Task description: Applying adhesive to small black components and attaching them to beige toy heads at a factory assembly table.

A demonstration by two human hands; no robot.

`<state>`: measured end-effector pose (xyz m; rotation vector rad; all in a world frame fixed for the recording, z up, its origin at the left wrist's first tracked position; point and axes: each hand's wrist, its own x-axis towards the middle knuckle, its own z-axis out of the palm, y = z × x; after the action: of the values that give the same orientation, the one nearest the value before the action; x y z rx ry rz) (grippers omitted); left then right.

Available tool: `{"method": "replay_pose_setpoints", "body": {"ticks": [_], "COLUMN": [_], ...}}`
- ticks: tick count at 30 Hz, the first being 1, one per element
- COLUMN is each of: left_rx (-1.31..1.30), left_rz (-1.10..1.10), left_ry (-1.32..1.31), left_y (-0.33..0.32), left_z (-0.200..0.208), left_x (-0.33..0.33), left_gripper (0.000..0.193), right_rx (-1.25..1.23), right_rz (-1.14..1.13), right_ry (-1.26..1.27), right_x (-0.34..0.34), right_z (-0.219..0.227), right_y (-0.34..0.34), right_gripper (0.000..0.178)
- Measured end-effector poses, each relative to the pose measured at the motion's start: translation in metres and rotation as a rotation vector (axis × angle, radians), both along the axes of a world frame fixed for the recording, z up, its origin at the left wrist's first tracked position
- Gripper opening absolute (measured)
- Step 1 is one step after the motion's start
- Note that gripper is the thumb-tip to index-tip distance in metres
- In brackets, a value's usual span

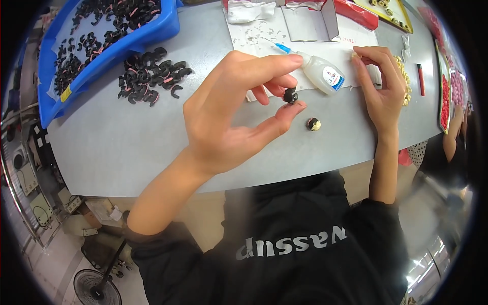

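Right now, the left hand (pixel 218 109) is raised over the desk (pixel 117 157), its thumb and fingers pinching a small black piece (pixel 290 95) near their tips. The right hand (pixel 385 84) is curled with thumb and forefinger brought together; something small and pale seems to show between them, too little to make out clearly. Just below the black piece in the view, a small black-and-cream piece (pixel 313 124) lies on the desk. Between the two hands, a clear bottle (pixel 321 72) with a blue tip (pixel 282 48) lies partly on white paper (pixel 346 36). To the left, a loose pile of curved black pieces (pixel 150 76) sits beside a blue tray (pixel 47 101) holding more of them. Cream pieces (pixel 406 81) lie just right of the right hand, near a red pen (pixel 421 80).
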<state>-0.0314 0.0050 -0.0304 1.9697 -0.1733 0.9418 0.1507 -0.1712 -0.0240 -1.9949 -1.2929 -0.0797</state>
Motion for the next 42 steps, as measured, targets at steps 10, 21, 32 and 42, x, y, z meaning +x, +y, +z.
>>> {"method": "replay_pose_setpoints", "body": {"ticks": [10,21,32,42], "left_rx": [-0.111,-0.218,0.0,0.189], "left_rz": [0.121,0.176,0.254,0.729], "left_ry": [0.069,0.185,0.352,0.457], "left_y": [-0.003,-0.012,-0.011,0.011], "left_z": [0.009,0.016,0.018,0.023], "left_x": [-0.001,-0.001,-0.002,-0.009], "left_gripper": [0.049,0.044,0.039,0.025], "right_rx": [0.04,0.113,0.139,0.118], "right_rz": [-0.06,-0.053,-0.037,-0.008], "right_ry": [0.074,0.119,0.237,0.254], "right_x": [-0.003,-0.004,0.003,0.001], "right_z": [0.011,0.012,0.008,0.009], "right_y": [-0.001,-0.007,-0.015,-0.018], "right_gripper": [0.011,0.017,0.015,0.014]}}
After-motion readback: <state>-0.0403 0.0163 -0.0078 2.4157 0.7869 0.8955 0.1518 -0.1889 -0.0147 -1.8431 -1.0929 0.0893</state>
